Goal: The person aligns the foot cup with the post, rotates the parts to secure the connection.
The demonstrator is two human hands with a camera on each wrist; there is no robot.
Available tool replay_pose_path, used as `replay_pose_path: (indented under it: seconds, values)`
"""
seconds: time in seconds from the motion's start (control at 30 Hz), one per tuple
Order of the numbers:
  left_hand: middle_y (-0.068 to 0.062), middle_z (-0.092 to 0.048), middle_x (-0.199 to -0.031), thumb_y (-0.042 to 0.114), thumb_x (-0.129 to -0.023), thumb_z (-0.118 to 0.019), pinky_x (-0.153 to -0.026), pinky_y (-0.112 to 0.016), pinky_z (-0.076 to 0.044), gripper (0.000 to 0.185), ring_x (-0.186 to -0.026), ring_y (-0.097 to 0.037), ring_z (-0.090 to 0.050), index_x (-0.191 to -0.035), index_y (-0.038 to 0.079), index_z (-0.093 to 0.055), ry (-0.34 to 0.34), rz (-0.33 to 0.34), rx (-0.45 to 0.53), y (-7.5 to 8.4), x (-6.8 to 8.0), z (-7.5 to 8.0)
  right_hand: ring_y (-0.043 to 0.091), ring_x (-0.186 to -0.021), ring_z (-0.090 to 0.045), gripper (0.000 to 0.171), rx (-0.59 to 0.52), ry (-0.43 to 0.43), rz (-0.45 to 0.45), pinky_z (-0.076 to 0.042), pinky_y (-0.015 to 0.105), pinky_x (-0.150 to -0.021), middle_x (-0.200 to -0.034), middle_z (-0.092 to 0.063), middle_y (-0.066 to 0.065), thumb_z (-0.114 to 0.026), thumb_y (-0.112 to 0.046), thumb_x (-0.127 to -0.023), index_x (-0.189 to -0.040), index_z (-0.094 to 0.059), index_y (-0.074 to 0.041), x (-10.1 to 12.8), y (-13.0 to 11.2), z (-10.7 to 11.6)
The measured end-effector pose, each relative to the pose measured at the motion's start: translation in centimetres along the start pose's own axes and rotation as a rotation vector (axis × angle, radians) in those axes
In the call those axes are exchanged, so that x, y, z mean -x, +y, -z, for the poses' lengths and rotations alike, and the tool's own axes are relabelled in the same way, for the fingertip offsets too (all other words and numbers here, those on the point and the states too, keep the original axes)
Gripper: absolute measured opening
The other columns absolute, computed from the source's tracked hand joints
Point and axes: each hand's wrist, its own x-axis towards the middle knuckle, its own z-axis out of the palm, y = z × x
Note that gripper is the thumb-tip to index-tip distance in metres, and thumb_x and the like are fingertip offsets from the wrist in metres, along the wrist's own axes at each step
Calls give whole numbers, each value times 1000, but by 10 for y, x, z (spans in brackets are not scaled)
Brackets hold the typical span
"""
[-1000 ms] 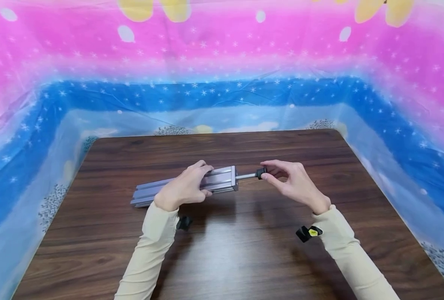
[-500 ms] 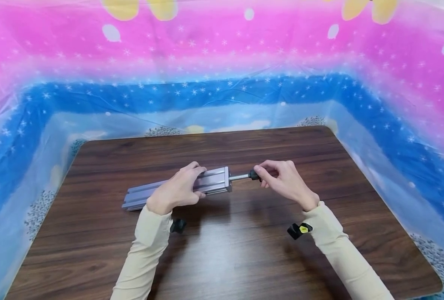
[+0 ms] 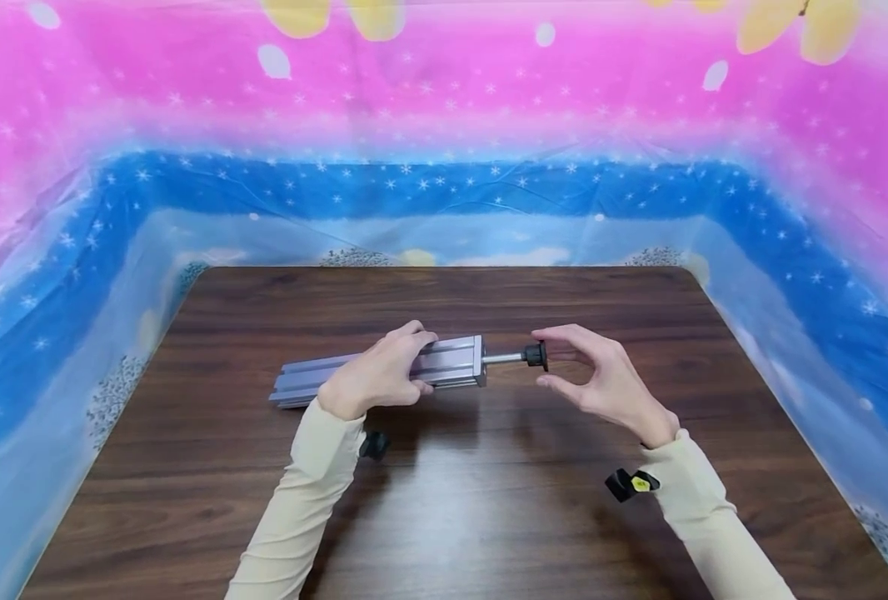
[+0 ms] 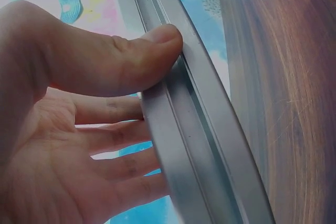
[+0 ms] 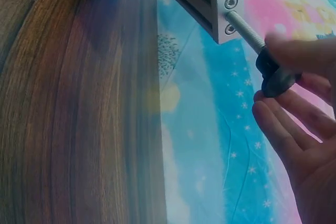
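A grey slotted aluminium profile (image 3: 447, 360) is held over the wooden table. My left hand (image 3: 379, 371) grips it near its middle; in the left wrist view the thumb (image 4: 149, 59) presses along the slot, the fingers reaching the other side. An end plate with two screws (image 5: 230, 13) closes the right end. From it sticks a threaded rod (image 5: 247, 31) carrying a black levelling foot (image 3: 536, 356). Around that foot my right hand (image 3: 605, 375) is spread, thumb below and fingers above, with gaps showing in the head view.
The dark wood-grain table (image 3: 444, 517) has rounded far corners. A pink and blue patterned cloth (image 3: 444, 187) hangs behind it and along both sides. A small black wrist camera (image 3: 631, 484) sits on the right sleeve, another black one (image 3: 374, 445) on the left.
Half a second ago the right thumb and fingers pinched the black foot; now they are spread apart around it. The left hand keeps its grip on the profile. The head view has shifted slightly.
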Motion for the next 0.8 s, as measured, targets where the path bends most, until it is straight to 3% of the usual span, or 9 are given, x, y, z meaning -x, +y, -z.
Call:
replay_pose_path:
  seconds: [0.2,0.47,0.8]
  values:
    - [-10,-54,-106,7,-82,-75,-80,-33,-47,57,-86,-19,-54,-134,-5,-57,-9,-5,-6,1,-1,1,14,-105,-72,55,10,18,6,-56,24,-88,-123,-72,5,-84,-2,-80,-130,-68,-15,0,1,1]
    - [-10,-54,-106,8,-82,-75,-80,-33,-47,57,-86,-19,-54,-135,-5,-57,-21,11,-3,0,-1,2,12,-95,-74,50,-41,-8,-46,-59,40,-82,-115,-75,5,-81,-5,-84,-131,-68,-12,-2,3,0]
    - [-10,-54,-104,7,-82,-76,-78,-32,-47,56,-85,-19,-54,-134,-6,-57,-11,-1,2,0,0,1,7,-80,-72,26,-14,-4,-181,-58,23,-70,-94,-77,3,-74,-16,-92,-118,-74,-10,-3,1,-3]
